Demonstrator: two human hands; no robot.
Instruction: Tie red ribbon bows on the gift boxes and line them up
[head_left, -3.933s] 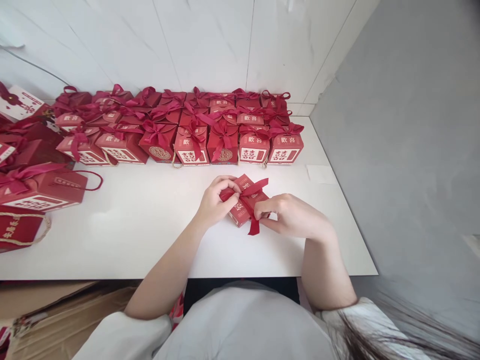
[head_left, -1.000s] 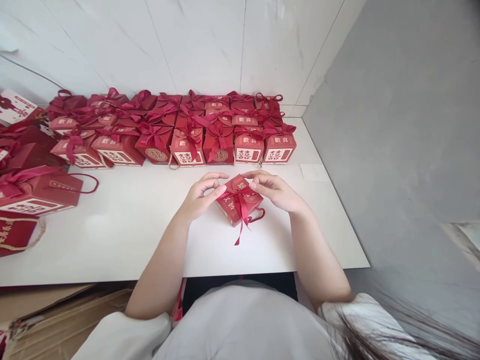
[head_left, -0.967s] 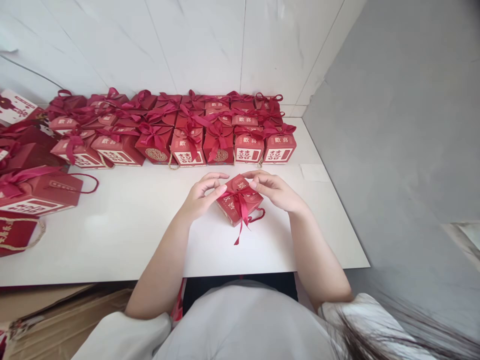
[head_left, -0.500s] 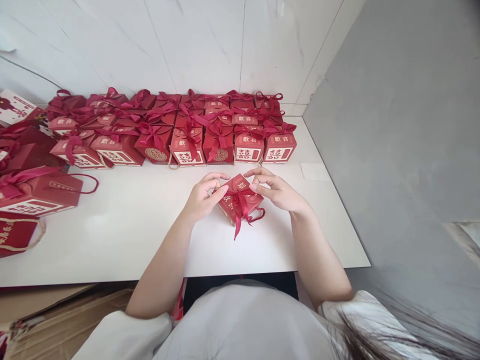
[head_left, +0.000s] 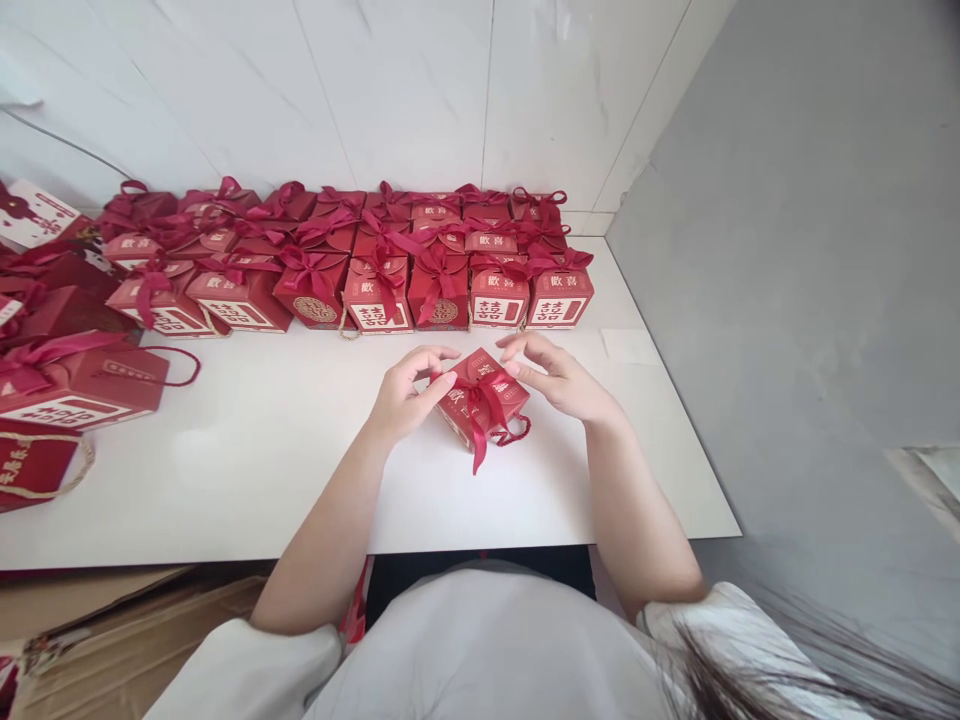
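Observation:
A red gift box (head_left: pixel 463 425) with pale lettering stands in front of me on the white table, turned cornerwise. A dark red ribbon bow (head_left: pixel 487 405) is tied over its top, one tail hanging down the front. At the box's left corner, my left hand (head_left: pixel 412 390) has its thumb over a loop of the ribbon, part of which shows between thumb and fingers. My right hand (head_left: pixel 559 378) is at the right upper edge, fingers curved and apart from the thumb, whose tip is near the bow. A twisted red cord handle (head_left: pixel 514 432) sticks out at the box's front right.
Rows of similar red boxes (head_left: pixel 379 300) with bows stand along the tiled wall (head_left: pixel 405 90). Larger red boxes (head_left: pixel 82 380) with cord handles are stacked at the left. A grey wall (head_left: pixel 787 250) rises beside the table's right edge. Brown cardboard (head_left: pixel 142 650) lies below at the left.
My right hand has moved slightly right and up, its fingers lifting off the box's edge. The ribbon tail has shifted a little; my left hand stays almost still.

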